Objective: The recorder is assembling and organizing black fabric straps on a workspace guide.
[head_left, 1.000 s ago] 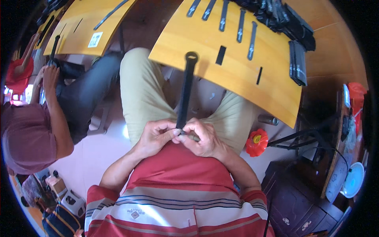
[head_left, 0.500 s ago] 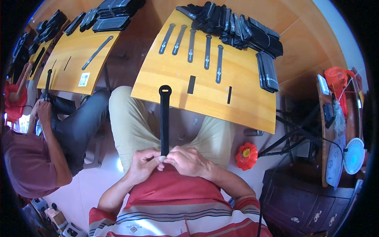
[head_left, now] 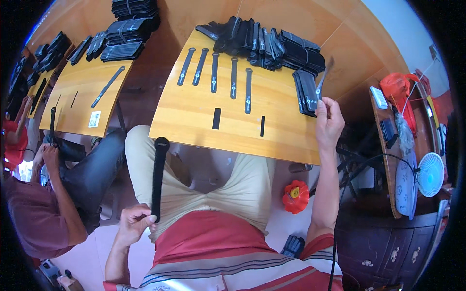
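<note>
My left hand (head_left: 132, 224) is closed in a pinch on the lower end of a black strap (head_left: 159, 174), which stands up over my left thigh with its rounded, slotted end at the top. At the table's right edge, my right hand (head_left: 330, 121) pinches the lower end of a dark grey strap (head_left: 321, 85). That strap tilts up and away from a small stack of similar straps (head_left: 304, 89) beside it. A row of several separate straps (head_left: 214, 72) lies on the wooden table (head_left: 194, 121), their slotted ends pointing away from me.
Heaped and bundled straps (head_left: 252, 41) line the table's back. Two dark strips (head_left: 216, 119) mark the tabletop. A red flower-shaped object (head_left: 295, 197) is below right. A small fan (head_left: 431, 174) is by the right shelf. On my left, a person (head_left: 43, 213) works at another table.
My hands have parted. The left has moved left and down with the black strap; the right has reached to the stack at the right and now grips a strap. The view has shifted.
</note>
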{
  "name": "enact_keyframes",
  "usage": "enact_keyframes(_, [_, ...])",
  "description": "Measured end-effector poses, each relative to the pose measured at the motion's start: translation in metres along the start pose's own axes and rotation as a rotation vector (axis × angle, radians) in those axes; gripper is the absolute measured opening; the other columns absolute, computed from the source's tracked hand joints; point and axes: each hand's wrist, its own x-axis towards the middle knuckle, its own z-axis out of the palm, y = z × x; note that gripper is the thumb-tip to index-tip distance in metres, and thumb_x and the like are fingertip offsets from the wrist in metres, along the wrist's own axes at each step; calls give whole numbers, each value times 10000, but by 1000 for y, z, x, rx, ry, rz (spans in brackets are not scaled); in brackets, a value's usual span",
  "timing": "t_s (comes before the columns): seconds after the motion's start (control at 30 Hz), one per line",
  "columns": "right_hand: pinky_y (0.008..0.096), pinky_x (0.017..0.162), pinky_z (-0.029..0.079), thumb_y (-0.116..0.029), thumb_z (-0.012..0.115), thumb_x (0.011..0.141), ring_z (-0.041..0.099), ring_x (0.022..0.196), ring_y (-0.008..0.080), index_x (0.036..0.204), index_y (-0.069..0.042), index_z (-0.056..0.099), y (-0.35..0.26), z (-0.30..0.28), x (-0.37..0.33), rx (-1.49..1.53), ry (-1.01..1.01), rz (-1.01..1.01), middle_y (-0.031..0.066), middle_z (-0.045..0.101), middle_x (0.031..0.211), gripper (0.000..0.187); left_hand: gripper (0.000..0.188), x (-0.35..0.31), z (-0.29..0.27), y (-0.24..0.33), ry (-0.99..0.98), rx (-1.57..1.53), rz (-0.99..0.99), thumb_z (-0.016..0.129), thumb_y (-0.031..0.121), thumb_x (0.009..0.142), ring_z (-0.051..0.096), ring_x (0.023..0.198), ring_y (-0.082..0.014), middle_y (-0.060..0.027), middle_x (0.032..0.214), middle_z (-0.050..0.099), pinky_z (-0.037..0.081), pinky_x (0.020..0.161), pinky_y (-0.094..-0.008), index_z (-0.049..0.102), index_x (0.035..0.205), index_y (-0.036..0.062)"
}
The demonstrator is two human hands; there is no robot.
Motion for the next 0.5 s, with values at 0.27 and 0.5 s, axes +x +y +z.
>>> enact_keyframes(0.27, [354, 659, 506, -90, 664, 959, 636, 712, 221, 1056, -11, 653, 3, 18, -7, 45, -151, -60, 131, 649, 832, 126, 94, 12, 19, -8, -95, -3, -7, 691, 37, 956, 664, 728, -111, -62, 839, 659, 570, 656, -243, 727, 991, -43])
enact_keyframes(0.5, [260, 629, 506, -81, 660, 973, 591, 695, 91, 1070, 8, 648, 1, 36, -14, 325, -157, 155, 42, 628, 793, 132, 97, 18, 28, -8, -63, -50, -50, 681, 40, 965, 657, 729, -109, -58, 847, 659, 556, 655, -238, 728, 1000, -38])
